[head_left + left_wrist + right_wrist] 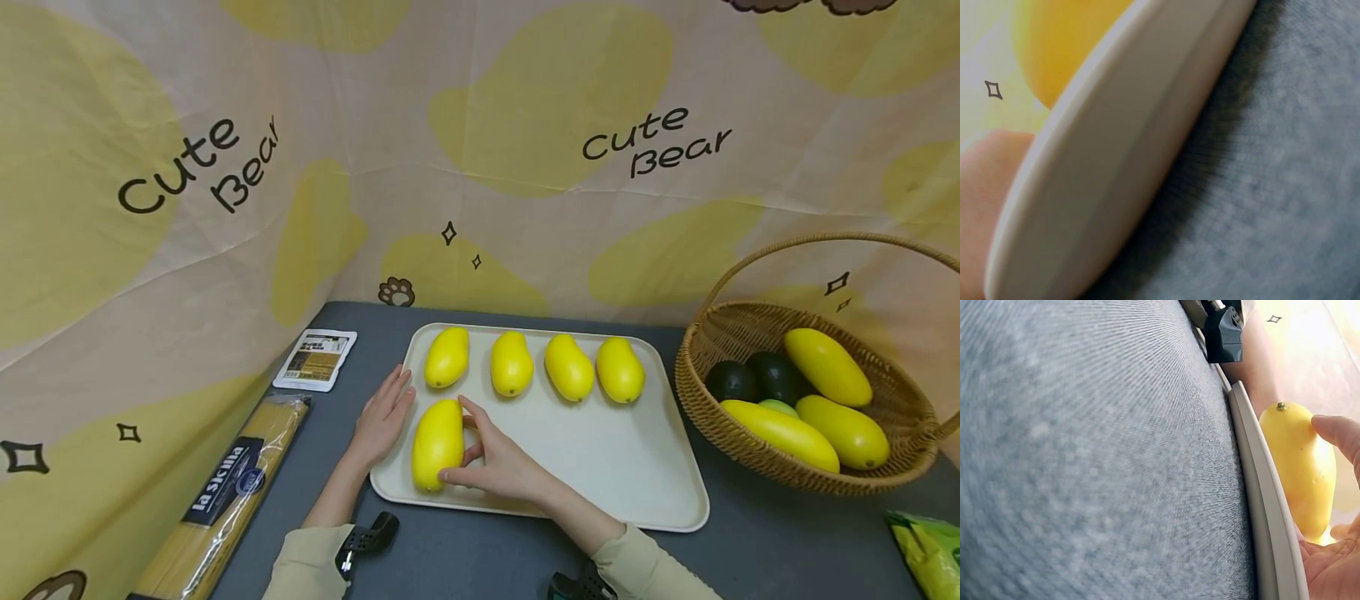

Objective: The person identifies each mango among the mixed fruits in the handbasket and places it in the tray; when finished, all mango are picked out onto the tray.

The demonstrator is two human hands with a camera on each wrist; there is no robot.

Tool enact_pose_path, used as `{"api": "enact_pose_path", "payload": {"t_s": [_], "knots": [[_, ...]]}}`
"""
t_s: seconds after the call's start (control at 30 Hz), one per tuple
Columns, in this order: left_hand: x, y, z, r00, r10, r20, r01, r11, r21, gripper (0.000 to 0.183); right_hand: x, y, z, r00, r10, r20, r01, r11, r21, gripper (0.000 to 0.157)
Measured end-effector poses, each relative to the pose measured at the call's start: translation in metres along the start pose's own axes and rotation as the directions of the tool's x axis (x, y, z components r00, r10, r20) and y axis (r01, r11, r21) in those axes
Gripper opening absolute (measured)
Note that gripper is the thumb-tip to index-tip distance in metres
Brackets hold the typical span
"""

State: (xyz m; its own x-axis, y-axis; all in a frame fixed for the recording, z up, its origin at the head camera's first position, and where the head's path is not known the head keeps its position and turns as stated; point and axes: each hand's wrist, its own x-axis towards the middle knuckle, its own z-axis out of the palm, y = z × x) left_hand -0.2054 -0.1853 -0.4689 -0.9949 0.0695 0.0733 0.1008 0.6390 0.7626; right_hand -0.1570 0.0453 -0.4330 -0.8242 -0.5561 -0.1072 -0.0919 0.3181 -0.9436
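Observation:
My right hand holds a yellow mango at the front left of a cream tray. Its thumb lies at the near end of the fruit and its index finger at the far end. In the right wrist view the thumb touches the same mango just inside the tray rim. My left hand rests at the tray's left edge with its fingers extended, holding nothing. Along the back of the tray lie several more mangoes in a row.
At the right stands a wicker basket with mangoes and dark avocados. To the left lie a pack of spaghetti and a white sachet. A green bag sits at the right front. A patterned cloth hangs behind.

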Motion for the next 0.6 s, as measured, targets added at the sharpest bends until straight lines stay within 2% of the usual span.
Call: {"api": "enact_pose_path", "payload": {"t_s": [0.2,0.33,0.5,0.6], "knots": [[-0.001,0.001,0.000,1.000,0.005,-0.002,-0.005,1.000,-0.006,0.053,0.001,0.002,-0.001,1.000,0.015,-0.003,-0.015,1.000,-0.005,0.101],[-0.001,0.002,0.001,1.000,0.006,0.010,-0.005,1.000,-0.011,0.054,-0.001,0.004,-0.002,1.000,0.028,-0.009,-0.027,1.000,0.000,0.096],[0.000,0.000,0.001,1.000,0.009,0.012,-0.009,1.000,-0.001,0.055,-0.006,0.005,-0.004,0.999,0.016,-0.049,-0.016,1.000,-0.003,0.082],[0.000,-0.001,0.001,1.000,0.008,0.004,-0.008,1.000,0.004,0.055,-0.011,0.004,-0.008,0.995,-0.015,-0.096,0.013,1.000,-0.022,0.062]]}}
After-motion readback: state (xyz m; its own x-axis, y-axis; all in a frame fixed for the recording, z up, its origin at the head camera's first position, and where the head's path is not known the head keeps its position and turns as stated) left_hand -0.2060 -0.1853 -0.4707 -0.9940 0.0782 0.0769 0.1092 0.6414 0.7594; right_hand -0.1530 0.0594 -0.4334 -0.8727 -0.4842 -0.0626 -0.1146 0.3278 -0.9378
